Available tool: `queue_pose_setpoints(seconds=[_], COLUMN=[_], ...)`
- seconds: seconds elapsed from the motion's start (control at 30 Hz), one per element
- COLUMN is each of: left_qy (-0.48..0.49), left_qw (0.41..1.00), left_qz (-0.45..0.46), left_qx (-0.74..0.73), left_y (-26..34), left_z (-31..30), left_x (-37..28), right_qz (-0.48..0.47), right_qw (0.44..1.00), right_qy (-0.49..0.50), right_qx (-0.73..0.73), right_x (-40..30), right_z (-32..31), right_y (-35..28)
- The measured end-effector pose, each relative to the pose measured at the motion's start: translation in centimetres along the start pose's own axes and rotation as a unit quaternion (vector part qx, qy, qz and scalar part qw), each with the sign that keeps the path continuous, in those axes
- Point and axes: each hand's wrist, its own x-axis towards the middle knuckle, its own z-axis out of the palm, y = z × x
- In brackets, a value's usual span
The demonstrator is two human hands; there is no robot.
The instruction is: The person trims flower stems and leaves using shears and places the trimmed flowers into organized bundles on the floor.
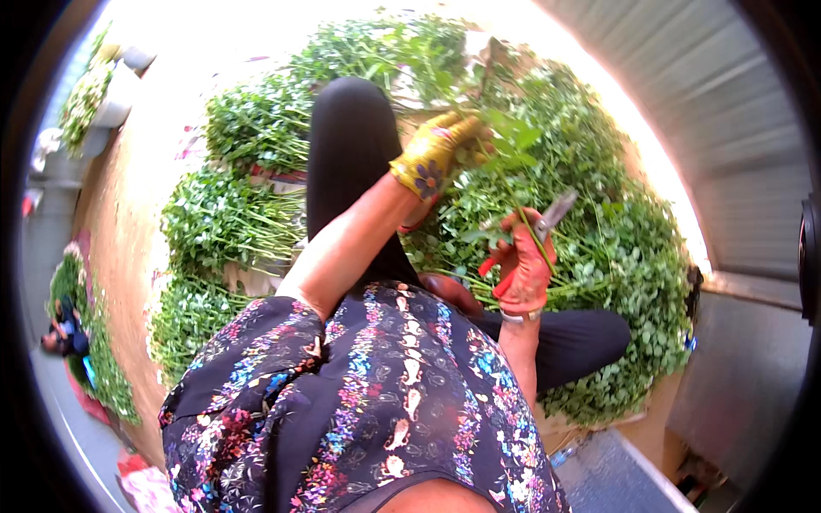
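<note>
My left hand (pixel 442 151), in a yellow glove with a purple flower print, is raised past my bent knee. Its fingers curl at the leafy top of a green stem (pixel 518 195); leaves partly hide the fingertips. My right hand (pixel 523 263) wears a worn red-orange glove and grips pruning shears (pixel 555 213), their blades pointing up and to the right. The lower part of the stem crosses in front of this hand, slanting down past the shears. Beneath both hands spreads a large heap of leafy cut stems (pixel 596 250).
Bundles of cut stems (pixel 224 215) lie in a row to my left, with a bundle (pixel 385 54) ahead. A corrugated metal wall (pixel 725 128) rises at right. White buckets of greenery (pixel 115 96) stand far left. Another person (pixel 67 330) is beside greenery there.
</note>
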Motion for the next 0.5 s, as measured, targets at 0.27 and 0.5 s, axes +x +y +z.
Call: queue_pose_setpoints(seconds=[0.27,0.5], left_qy=[0.034,0.205], left_qw=[0.993,0.920], left_qz=[0.100,0.302], left_qx=[-0.048,0.142], left_y=[11.3,24.5], left_z=[3.3,-7.3], left_x=[-3.1,-11.9], right_qz=[-0.010,-0.013], right_qw=[0.993,0.993], right_qy=[-0.007,0.011], right_qx=[-0.120,-0.120], right_x=[0.1,2.1], right_z=[-3.2,-8.4], right_y=[0.4,0.6])
